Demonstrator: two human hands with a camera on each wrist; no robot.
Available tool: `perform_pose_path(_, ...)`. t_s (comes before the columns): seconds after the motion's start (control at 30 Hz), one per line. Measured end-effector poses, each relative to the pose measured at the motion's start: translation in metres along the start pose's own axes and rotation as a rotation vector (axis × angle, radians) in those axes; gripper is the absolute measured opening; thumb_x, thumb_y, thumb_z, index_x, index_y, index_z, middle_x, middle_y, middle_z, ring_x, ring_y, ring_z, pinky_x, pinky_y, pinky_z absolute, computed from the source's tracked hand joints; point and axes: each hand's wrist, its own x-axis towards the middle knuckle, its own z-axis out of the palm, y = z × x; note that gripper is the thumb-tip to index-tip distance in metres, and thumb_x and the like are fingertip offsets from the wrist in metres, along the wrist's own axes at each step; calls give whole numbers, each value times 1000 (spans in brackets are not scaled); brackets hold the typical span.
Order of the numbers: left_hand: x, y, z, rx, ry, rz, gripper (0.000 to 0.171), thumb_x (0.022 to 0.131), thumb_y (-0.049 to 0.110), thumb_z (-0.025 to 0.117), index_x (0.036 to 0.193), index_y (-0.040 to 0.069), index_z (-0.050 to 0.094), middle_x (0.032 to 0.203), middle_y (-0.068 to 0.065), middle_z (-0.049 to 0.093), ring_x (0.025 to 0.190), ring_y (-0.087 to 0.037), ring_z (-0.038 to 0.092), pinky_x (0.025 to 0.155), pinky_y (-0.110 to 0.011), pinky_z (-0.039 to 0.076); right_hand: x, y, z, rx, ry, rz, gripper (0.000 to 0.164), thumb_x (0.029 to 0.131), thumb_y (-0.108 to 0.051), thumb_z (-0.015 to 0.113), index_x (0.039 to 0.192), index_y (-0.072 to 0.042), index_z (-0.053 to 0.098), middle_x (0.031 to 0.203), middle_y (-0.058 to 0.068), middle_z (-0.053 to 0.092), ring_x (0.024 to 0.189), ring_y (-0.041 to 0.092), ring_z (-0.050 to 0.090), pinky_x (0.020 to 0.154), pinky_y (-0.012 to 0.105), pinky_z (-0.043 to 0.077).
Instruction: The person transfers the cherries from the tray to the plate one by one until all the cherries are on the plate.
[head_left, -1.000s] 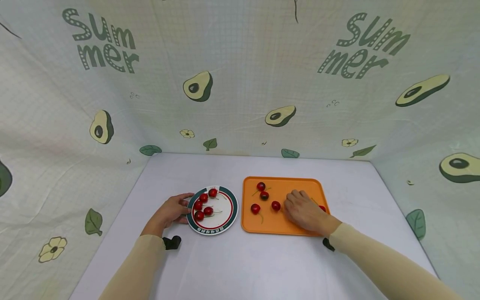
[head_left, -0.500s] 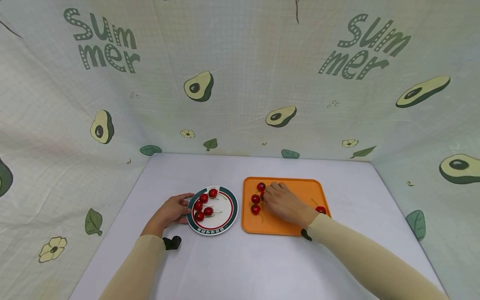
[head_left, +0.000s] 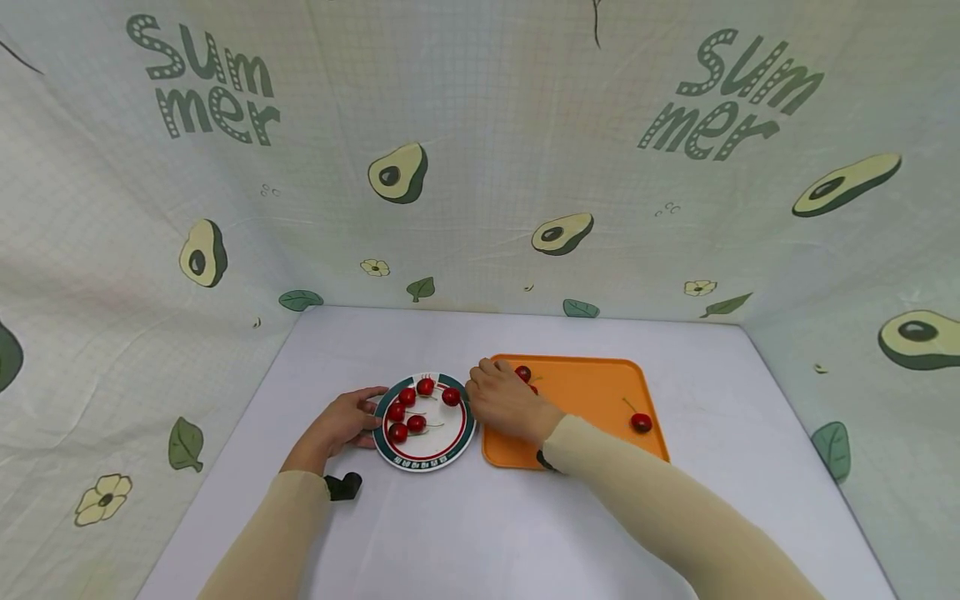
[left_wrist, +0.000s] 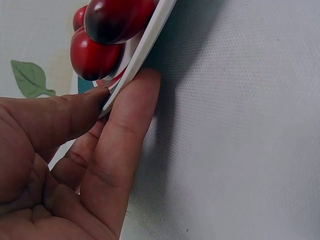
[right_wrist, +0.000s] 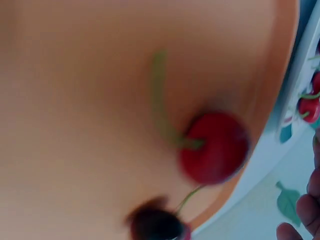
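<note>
In the head view, my left hand holds the left edge of a round white plate with a green rim. Thumb on top and fingers below pinch that rim in the left wrist view. Several red cherries lie on the plate. My right hand is at the plate's right edge, across the left end of an orange tray. Just beyond its fingertips is a cherry over the plate, apparently pinched by its stem. In the right wrist view, curled fingers show at the right edge; the grip itself is hidden.
Under and behind the right hand, stemmed cherries lie at the tray's left end, partly covered. Another cherry sits near its right edge. A white table carries both, with a printed cloth standing behind.
My right hand has moved left from the middle of the tray to the plate, bringing a cherry along. The left hand and plate have stayed still.
</note>
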Motion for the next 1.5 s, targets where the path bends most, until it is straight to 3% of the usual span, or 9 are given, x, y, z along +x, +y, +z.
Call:
perform_pose_path(0.2, -1, 1, 0, 1, -7, -5, 66, 98, -2, 66, 158, 16, 47, 133, -22, 55, 89, -23, 68, 73, -32, 66, 22, -18, 1, -87, -51, 4, 26, 105, -31, 64, 119, -11, 74, 102, 1, 64, 98, 22, 50, 84, 32, 47)
perform_pose_path(0.4, -1, 2, 0, 8, -6, -4, 66, 98, -2, 67, 158, 16, 47, 134, -22, 55, 89, -23, 67, 73, -32, 66, 34, -30, 6, -96, -101, 7, 33, 107, -34, 61, 128, -12, 72, 113, 2, 68, 101, 23, 50, 85, 32, 47)
perform_pose_path(0.87, 4, 0, -1, -15, -19, -2, 68, 97, -5, 65, 159, 14, 46, 132, -22, 54, 88, -23, 69, 72, -35, 66, 43, -41, 9, -106, -119, 35, 30, 108, -32, 58, 126, -13, 72, 108, 1, 67, 100, 22, 49, 84, 32, 45)
perform_pose_path(1.03, 7, -3, -1, -23, -25, 5, 67, 97, -6, 63, 159, 13, 45, 129, -21, 54, 87, -22, 69, 72, -36, 67, 43, -40, 8, -87, -122, 39, 33, 111, -32, 52, 129, -12, 71, 107, 1, 65, 99, 22, 47, 83, 33, 44)
perform_pose_path(1.2, 7, -3, 0, -16, -24, 3, 68, 97, -5, 63, 160, 14, 45, 131, -21, 54, 88, -23, 69, 72, -36, 67, 39, -34, 8, -20, -53, 57, 33, 110, -32, 52, 126, -10, 71, 108, 2, 64, 99, 23, 48, 85, 34, 46)
perform_pose_path(1.33, 6, -3, 0, -5, -20, -1, 67, 98, -4, 63, 160, 14, 45, 132, -21, 53, 88, -23, 68, 72, -35, 66, 33, -25, 6, 0, 6, 73, 29, 109, -30, 53, 116, -10, 72, 102, 2, 62, 98, 23, 49, 84, 35, 46)
perform_pose_path(1.5, 4, 0, 0, 10, -23, -2, 66, 99, -2, 64, 160, 14, 44, 135, -22, 51, 90, -23, 68, 72, -34, 66, 19, -8, 0, 0, -1, 74, 22, 106, -28, 58, 108, -10, 70, 95, 3, 58, 96, 23, 48, 85, 35, 47)
